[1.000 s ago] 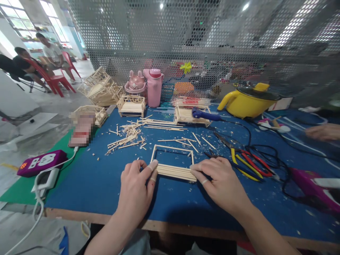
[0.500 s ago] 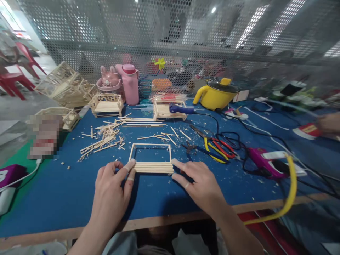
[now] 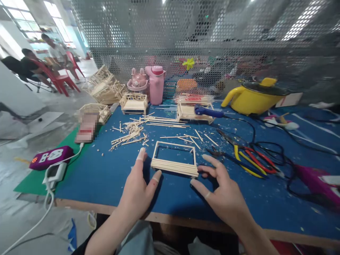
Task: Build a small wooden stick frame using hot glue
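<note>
A small rectangular frame of wooden sticks rests on the blue tabletop, its near side covered by several sticks laid side by side. My left hand is just left of it, thumb and forefinger spread, holding nothing. On the other side, my right hand has its fingers apart close to the frame's right end; whether a fingertip touches it I cannot tell. White wraps cover some fingertips. Loose sticks lie in a heap behind the frame to the left.
Pliers with yellow and red handles lie to the right. A blue glue gun rests on a small stick-built piece. Behind stand a pink bottle and a yellow pot. A phone is at left, charging by cable.
My left hand has let go of the stick frame and opened beside it. My right fingers have spread. The view has swung left, and the frame now sits slightly turned.
</note>
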A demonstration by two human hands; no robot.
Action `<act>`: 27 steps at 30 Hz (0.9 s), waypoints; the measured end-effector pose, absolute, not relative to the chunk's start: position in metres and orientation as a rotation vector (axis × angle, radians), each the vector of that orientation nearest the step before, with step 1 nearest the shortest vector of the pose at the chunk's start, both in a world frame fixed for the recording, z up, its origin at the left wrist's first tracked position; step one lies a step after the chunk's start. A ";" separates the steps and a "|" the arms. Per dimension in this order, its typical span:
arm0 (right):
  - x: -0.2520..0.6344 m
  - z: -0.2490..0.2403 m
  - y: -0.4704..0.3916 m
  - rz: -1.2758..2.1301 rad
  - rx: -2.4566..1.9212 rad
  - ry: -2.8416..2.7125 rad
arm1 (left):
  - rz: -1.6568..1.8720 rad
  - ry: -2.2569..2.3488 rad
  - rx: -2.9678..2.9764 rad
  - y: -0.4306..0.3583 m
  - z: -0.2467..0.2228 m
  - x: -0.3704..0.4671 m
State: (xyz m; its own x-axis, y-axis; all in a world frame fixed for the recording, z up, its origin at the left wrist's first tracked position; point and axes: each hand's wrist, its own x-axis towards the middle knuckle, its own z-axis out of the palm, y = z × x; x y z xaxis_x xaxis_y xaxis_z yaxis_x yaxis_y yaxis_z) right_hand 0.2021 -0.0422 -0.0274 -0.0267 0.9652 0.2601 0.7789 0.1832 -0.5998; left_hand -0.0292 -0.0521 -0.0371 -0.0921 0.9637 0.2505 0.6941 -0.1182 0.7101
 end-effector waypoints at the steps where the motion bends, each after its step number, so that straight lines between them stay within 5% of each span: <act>1: 0.201 -0.027 -0.042 0.399 -1.654 -1.876 | 1.023 1.784 1.794 -0.054 -0.036 -0.029; 27: 0.206 -0.030 -0.052 0.443 -1.715 -1.799 | 1.113 1.750 2.173 -0.069 -0.044 -0.030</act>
State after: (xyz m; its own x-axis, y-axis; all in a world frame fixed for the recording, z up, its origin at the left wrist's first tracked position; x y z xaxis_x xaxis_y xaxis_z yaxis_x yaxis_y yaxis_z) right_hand 0.2056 -0.0518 -0.0297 0.0224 0.9804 0.1956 0.7771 0.1060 -0.6203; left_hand -0.0298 -0.0687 -0.0437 0.0509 0.8898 0.4536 0.7880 -0.3148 0.5292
